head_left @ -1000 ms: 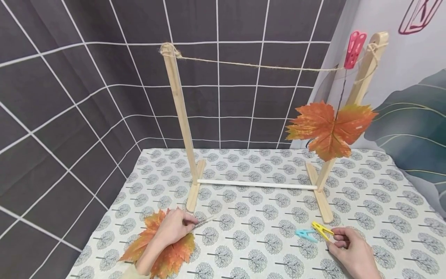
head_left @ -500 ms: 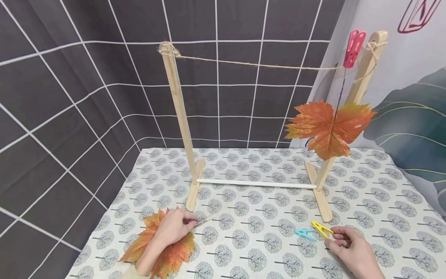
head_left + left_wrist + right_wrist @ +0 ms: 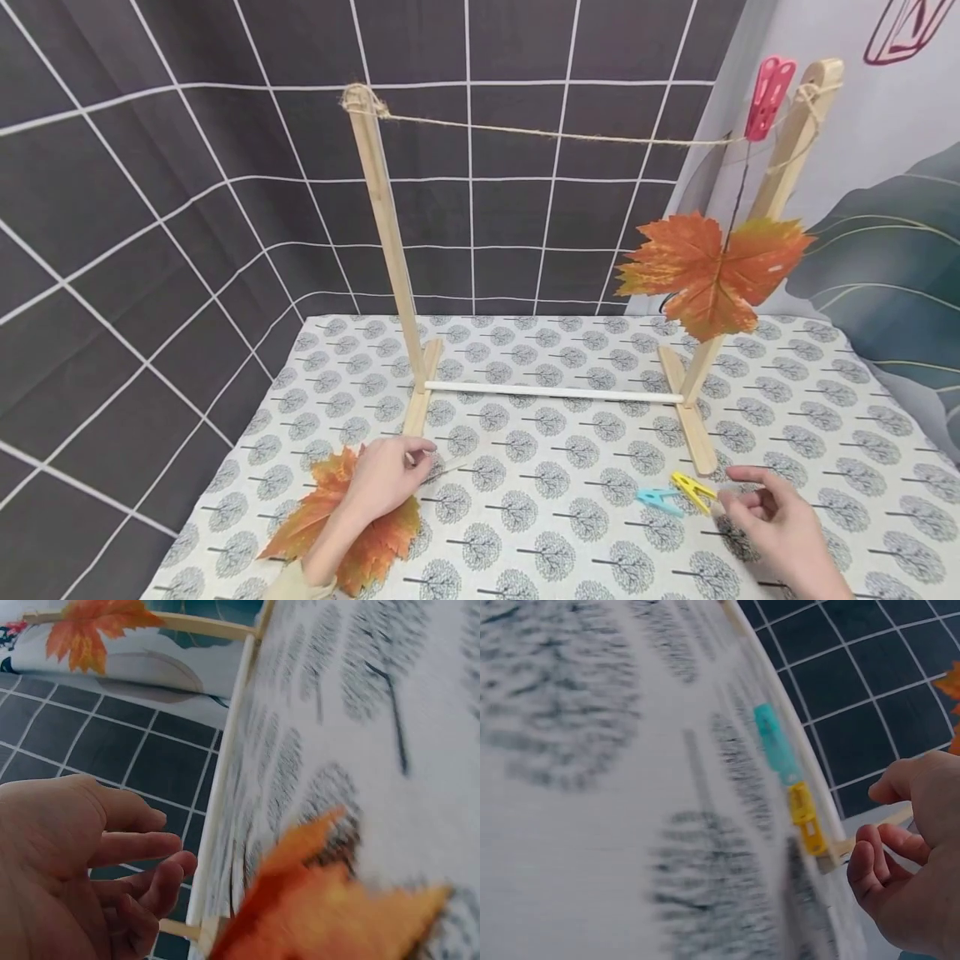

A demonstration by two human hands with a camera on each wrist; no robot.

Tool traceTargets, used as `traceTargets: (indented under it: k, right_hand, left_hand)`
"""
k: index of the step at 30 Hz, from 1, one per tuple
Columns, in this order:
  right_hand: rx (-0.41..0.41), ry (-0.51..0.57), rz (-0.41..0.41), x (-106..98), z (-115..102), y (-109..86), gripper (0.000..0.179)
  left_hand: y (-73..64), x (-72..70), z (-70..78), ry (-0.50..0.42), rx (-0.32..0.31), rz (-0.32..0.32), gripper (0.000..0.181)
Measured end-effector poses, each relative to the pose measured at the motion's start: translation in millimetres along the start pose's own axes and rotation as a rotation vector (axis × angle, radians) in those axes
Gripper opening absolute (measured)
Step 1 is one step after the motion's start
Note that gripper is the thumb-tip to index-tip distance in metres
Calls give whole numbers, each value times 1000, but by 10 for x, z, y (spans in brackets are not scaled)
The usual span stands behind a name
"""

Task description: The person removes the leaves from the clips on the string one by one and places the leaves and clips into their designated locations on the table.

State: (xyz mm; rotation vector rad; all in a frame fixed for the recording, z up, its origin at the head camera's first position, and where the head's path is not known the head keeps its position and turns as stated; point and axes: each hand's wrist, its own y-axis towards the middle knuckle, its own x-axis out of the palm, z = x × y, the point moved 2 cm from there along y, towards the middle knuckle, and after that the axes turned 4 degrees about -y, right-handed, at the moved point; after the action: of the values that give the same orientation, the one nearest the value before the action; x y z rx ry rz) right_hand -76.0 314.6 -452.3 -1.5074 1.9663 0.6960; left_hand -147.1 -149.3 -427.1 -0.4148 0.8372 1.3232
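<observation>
My left hand (image 3: 392, 479) is above an orange maple leaf (image 3: 378, 542), its fingers loosely bent and holding nothing. The leaf's thin stem (image 3: 453, 465) lies on the cloth just beyond the fingertips. In the left wrist view the leaf (image 3: 322, 907) shows below the hand, apart from the fingers. My right hand (image 3: 780, 517) is just right of a yellow clothespin (image 3: 693, 492), with thumb and index finger apart and nothing between them. A light blue clothespin (image 3: 660, 502) lies close to the yellow one. The right wrist view shows a gap between the yellow clothespin (image 3: 806, 817) and the fingers.
A wooden rack with a left post (image 3: 386, 225) and a white crossbar (image 3: 555, 392) stands behind the hands. Twine (image 3: 555, 133) spans its post tops. Near the right post, a pink clothespin (image 3: 770, 98) holds another maple leaf (image 3: 712, 275) by its stem. Tree-patterned cloth (image 3: 555, 517) covers the table.
My right hand has let go of the yellow clothespin and moved slightly right, its fingers spreading. My left hand has released the leaf's stem and lifted a little. The leaf and clothespins stay put.
</observation>
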Motion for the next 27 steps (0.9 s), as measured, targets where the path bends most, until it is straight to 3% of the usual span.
traceTargets:
  k: [4, 11, 16, 21, 27]
  right_hand:
    - [-93, 31, 17, -103, -105, 46, 36]
    - [-343, 40, 115, -308, -332, 163, 28]
    - [-454, 38, 130, -507, -510, 241, 30]
    - [-520, 62, 146, -677, -667, 313, 32]
    - [-536, 53, 133, -808, -782, 371, 33]
  left_hand:
    - [54, 0, 80, -72, 5, 36, 19]
    - [143, -16, 330, -182, 76, 130, 24]
    - [213, -15, 478, -257, 81, 166, 27]
    - [294, -34, 597, -316, 110, 192, 27]
    - [358, -60, 707, -377, 152, 189, 32]
